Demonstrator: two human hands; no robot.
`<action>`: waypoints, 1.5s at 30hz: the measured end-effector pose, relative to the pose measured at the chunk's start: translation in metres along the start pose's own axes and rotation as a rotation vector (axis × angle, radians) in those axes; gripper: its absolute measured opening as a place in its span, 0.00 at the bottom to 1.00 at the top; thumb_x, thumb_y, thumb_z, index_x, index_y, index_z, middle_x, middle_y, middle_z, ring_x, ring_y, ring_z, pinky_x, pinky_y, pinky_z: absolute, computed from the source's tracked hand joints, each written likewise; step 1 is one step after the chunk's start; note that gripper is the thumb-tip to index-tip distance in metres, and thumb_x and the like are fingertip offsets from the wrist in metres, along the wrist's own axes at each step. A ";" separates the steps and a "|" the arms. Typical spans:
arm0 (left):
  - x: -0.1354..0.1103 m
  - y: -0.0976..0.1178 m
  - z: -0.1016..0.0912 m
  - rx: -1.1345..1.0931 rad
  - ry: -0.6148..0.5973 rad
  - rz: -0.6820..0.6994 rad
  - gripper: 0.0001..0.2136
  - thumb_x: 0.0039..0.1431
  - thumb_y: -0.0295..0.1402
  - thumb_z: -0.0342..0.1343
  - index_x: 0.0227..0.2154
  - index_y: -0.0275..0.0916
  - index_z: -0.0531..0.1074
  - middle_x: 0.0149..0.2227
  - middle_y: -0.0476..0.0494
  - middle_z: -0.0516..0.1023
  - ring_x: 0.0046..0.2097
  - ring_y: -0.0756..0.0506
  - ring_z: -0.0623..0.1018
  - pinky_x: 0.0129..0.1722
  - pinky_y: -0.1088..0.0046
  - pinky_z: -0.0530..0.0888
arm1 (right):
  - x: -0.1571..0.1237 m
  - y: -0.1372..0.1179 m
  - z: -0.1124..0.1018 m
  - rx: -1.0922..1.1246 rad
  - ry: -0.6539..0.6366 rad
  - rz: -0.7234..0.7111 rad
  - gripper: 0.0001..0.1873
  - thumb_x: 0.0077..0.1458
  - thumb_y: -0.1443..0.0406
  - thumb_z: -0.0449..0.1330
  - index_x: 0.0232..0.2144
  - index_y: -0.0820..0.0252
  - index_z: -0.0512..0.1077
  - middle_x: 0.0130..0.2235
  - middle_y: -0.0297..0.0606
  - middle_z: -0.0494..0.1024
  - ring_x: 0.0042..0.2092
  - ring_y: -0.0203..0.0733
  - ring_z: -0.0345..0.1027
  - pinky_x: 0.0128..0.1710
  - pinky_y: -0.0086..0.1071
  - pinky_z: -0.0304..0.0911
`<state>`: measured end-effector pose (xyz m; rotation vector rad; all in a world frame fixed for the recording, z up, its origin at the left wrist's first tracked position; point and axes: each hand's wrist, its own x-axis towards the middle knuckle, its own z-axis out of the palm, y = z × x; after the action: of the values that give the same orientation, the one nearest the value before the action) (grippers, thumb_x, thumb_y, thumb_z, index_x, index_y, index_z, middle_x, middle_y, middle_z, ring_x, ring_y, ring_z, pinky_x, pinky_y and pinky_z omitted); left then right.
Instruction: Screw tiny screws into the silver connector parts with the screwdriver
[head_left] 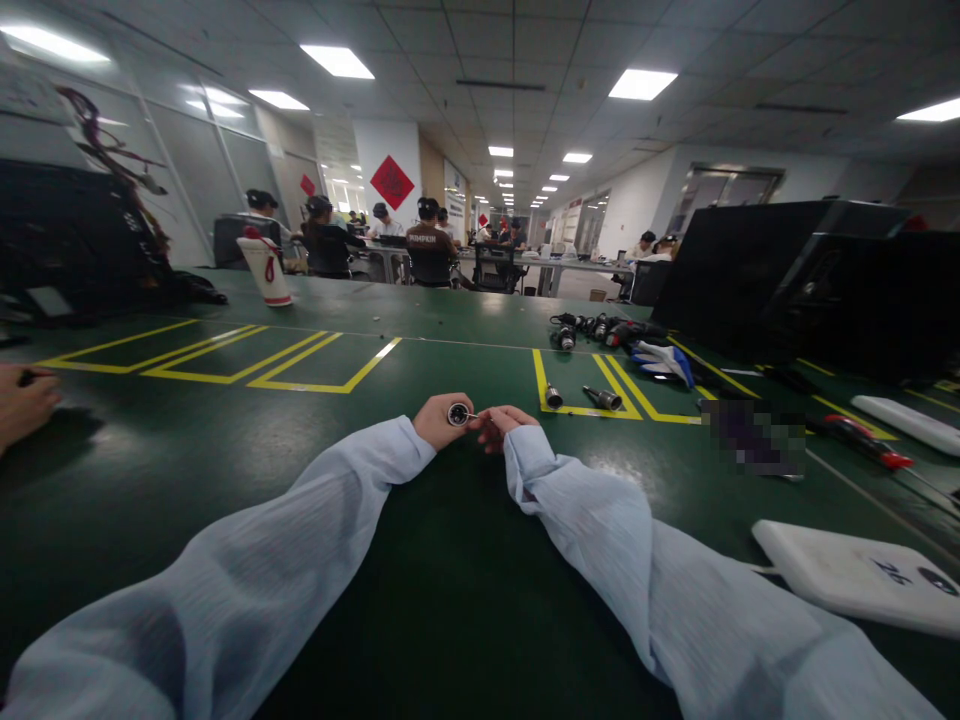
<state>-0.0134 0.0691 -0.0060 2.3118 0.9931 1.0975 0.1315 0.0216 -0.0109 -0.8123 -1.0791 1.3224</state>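
Metal connector (457, 414) clamped in fingers of left hand (436, 420), above green worktop (420, 610). Right hand (505, 424): fingers pinched on thin rod (472, 416), possibly tool, at connector's rim; grip end hidden, tip indistinct.

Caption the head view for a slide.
Left hand holds a round silver-rimmed part, right hand a thin rod, over a green table.

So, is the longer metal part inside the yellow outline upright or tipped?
Tipped: the longer metal part lies with its length along the table.
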 end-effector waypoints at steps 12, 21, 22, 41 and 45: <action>0.000 -0.002 0.002 0.196 -0.067 0.035 0.09 0.43 0.36 0.55 0.21 0.34 0.67 0.21 0.50 0.69 0.24 0.52 0.68 0.23 0.79 0.64 | -0.007 -0.008 0.001 -0.172 0.110 -0.158 0.16 0.41 0.55 0.57 0.14 0.61 0.68 0.15 0.33 0.70 0.17 0.31 0.59 0.19 0.28 0.56; 0.000 0.000 0.001 0.216 -0.090 0.051 0.09 0.45 0.36 0.55 0.23 0.34 0.67 0.23 0.47 0.71 0.26 0.51 0.70 0.26 0.76 0.66 | -0.003 0.001 0.000 -0.282 0.168 -0.192 0.16 0.45 0.56 0.54 0.15 0.60 0.69 0.16 0.34 0.69 0.18 0.32 0.58 0.19 0.28 0.54; 0.000 -0.001 0.001 0.218 -0.092 0.053 0.08 0.45 0.36 0.55 0.23 0.34 0.67 0.23 0.47 0.70 0.26 0.51 0.70 0.26 0.76 0.66 | -0.003 0.002 0.000 -0.304 0.170 -0.202 0.16 0.45 0.56 0.54 0.14 0.60 0.69 0.17 0.35 0.70 0.19 0.32 0.58 0.19 0.28 0.54; -0.001 0.000 0.002 0.107 -0.081 0.038 0.10 0.43 0.36 0.56 0.22 0.35 0.63 0.22 0.52 0.65 0.24 0.53 0.65 0.24 0.78 0.63 | -0.002 -0.005 -0.002 -0.064 0.124 -0.057 0.15 0.39 0.57 0.57 0.13 0.63 0.69 0.12 0.32 0.69 0.13 0.29 0.57 0.14 0.24 0.54; -0.002 0.001 0.000 0.062 -0.119 0.033 0.09 0.41 0.35 0.56 0.22 0.35 0.63 0.22 0.52 0.65 0.24 0.53 0.65 0.24 0.78 0.63 | -0.002 -0.006 -0.003 -0.028 0.111 -0.011 0.15 0.40 0.57 0.57 0.13 0.63 0.69 0.12 0.32 0.70 0.13 0.29 0.58 0.14 0.25 0.55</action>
<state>-0.0134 0.0673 -0.0064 2.4200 0.9602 0.9410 0.1371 0.0190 -0.0064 -0.8891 -1.0152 1.2411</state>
